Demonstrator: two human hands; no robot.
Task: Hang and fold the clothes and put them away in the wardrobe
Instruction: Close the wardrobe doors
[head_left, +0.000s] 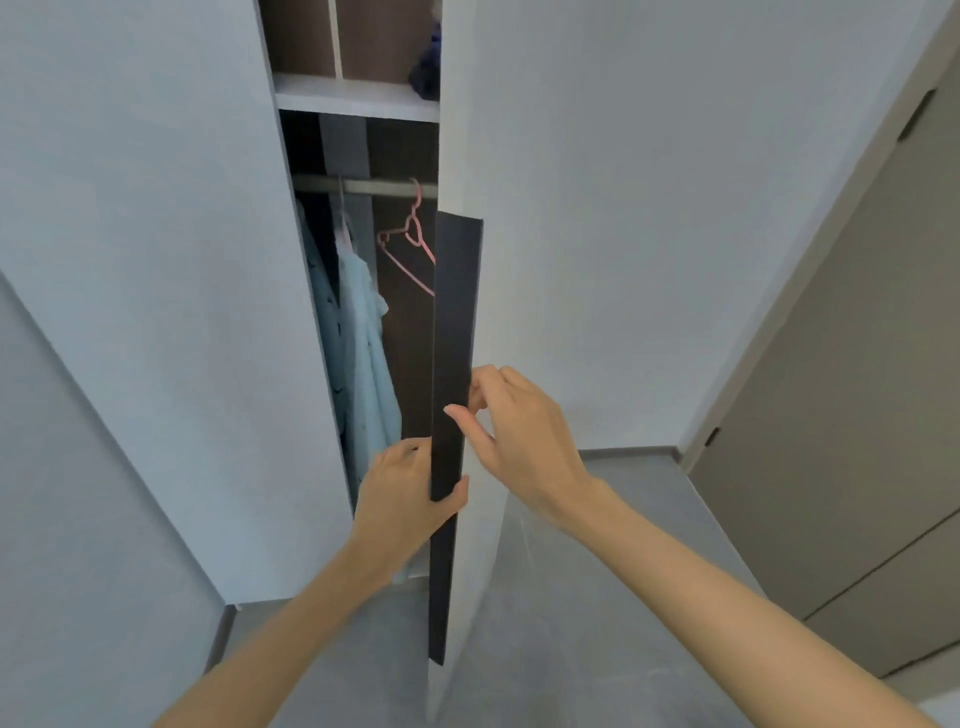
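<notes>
The left hand (405, 493) curls its fingers (413, 449) round the dark strip (454, 322) edging the wardrobe (156, 260) door; the right hand (524, 431) seems to pinch it higher. Pale blue shirts (366, 364) hang on the rail (363, 185) inside.

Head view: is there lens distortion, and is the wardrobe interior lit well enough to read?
In the head view, wide-angle distortion splays the wardrobe doors outward; light is soft and even, no glare; the interior is shadowed, yet the pale blue shirts and pink hanger read clearly; the dark handle strip shows no detail.
</notes>
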